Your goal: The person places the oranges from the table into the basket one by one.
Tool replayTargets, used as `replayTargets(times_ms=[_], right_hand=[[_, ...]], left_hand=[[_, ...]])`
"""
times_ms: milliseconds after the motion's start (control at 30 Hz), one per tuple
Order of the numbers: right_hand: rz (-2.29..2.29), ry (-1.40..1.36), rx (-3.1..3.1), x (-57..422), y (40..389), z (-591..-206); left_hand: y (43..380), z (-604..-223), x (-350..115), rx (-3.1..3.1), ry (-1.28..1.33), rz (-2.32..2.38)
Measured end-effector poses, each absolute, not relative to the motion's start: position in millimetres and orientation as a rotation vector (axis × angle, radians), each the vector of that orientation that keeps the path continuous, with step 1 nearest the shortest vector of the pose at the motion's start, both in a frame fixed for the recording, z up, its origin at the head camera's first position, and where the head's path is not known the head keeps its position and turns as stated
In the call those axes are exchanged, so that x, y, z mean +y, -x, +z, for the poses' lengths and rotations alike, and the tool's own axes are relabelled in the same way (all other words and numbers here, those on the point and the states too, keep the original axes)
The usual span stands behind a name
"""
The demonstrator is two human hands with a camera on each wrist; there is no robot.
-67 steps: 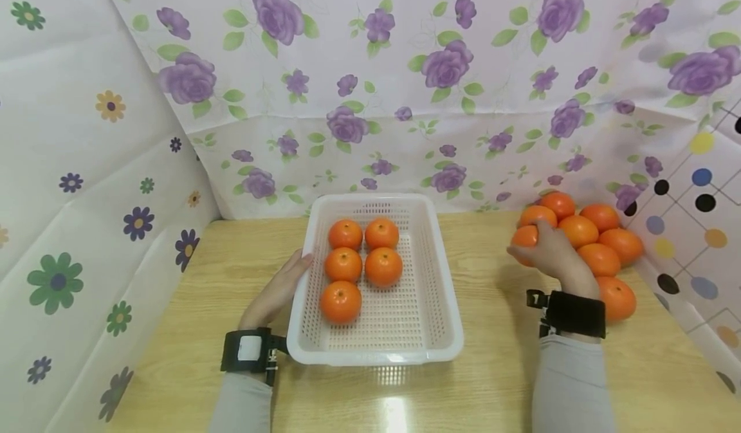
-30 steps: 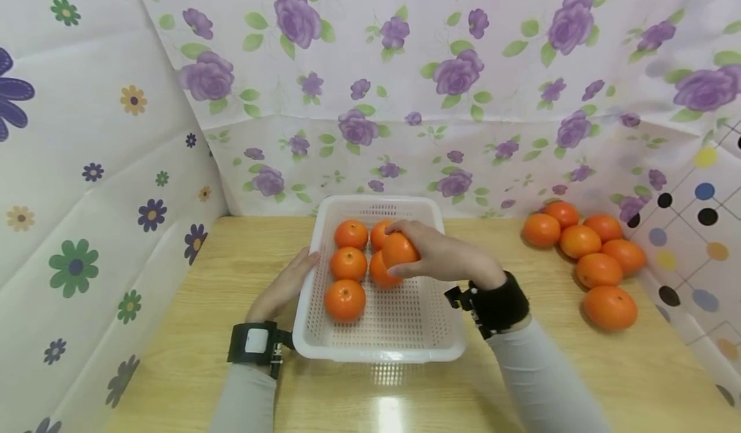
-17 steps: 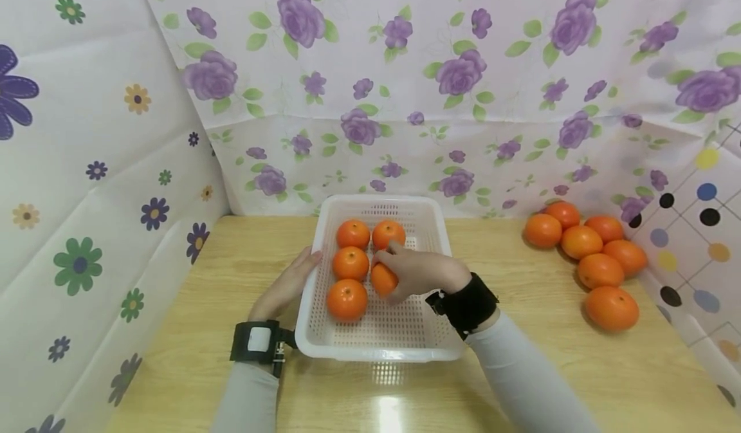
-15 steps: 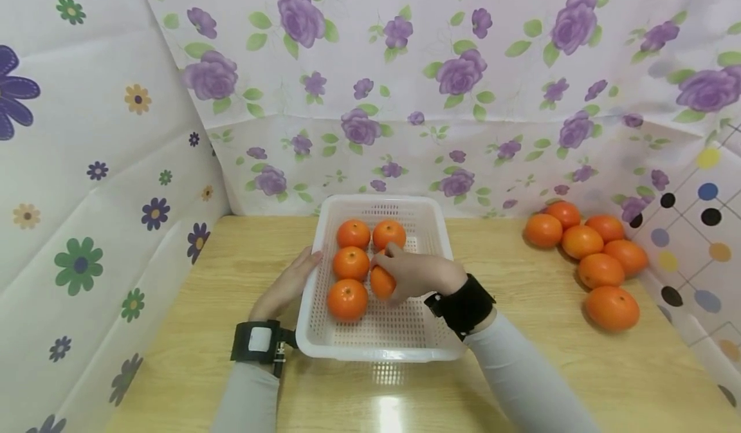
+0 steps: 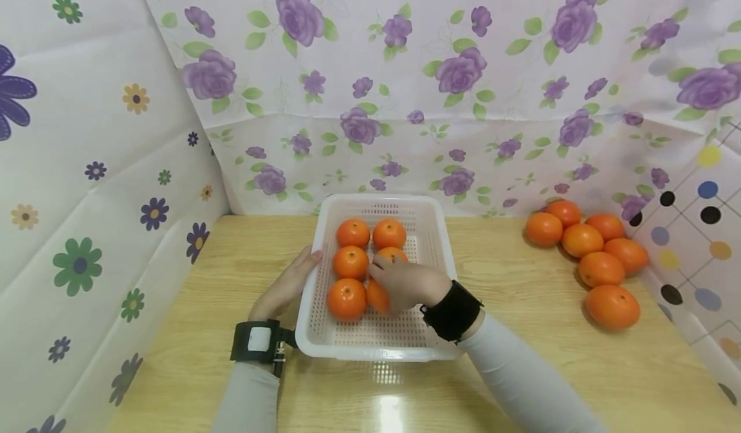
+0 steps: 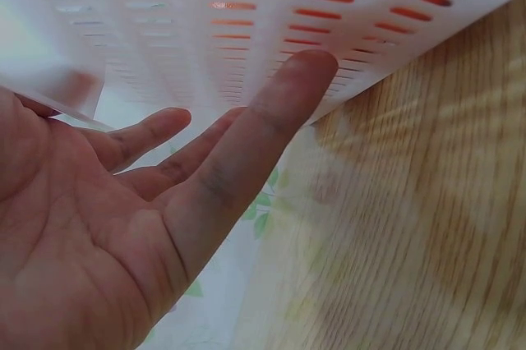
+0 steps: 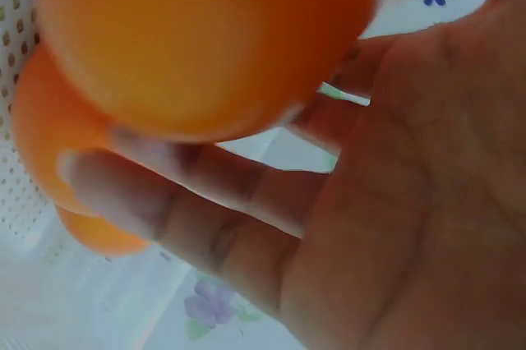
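A white perforated plastic basket [image 5: 451, 291] holds several oranges [image 5: 350, 262] set in two columns. My right hand [image 5: 408, 285] reaches inside and grips an orange [image 5: 378, 296] at the near end of the right column, beside the near-left orange [image 5: 347, 300]. In the right wrist view that orange [image 7: 205, 38] lies against the fingers, with other oranges [image 7: 57, 128] beyond it. My left hand [image 5: 286, 285] rests against the basket's left side, fingertips at the rim. Seen from the left wrist, the left hand [image 6: 164, 202] has its fingers extended along the slotted wall [image 6: 181, 29].
On the wooden table [image 5: 492, 330], several more oranges [image 5: 600, 270] lie grouped at the right, near the dotted side cloth [image 5: 695, 246]. A flowered cloth [image 5: 359, 66] hangs behind the table, and another [image 5: 104, 227] covers the left side.
My right hand has carried an orange from the group on the right into the basket, then drawn it slightly nearer, below the right column. The left hand stays at the basket's left rim.
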State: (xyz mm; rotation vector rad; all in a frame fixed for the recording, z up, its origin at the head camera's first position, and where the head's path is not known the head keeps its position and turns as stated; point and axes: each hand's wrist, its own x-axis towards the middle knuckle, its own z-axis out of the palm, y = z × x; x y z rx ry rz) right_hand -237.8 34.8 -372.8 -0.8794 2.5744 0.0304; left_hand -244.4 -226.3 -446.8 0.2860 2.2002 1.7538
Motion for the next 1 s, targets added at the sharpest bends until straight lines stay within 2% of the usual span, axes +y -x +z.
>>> replayTargets(times_ms=[333,1000], right_hand=[[0.213,0.972,2.601,26,232,-381],[0.477,0.931,2.611,15,226,-389]], left_hand=[[245,-448,-226,2.211,-0.282,1.746],[245,-448,-225,2.206,-0.292,1.761]])
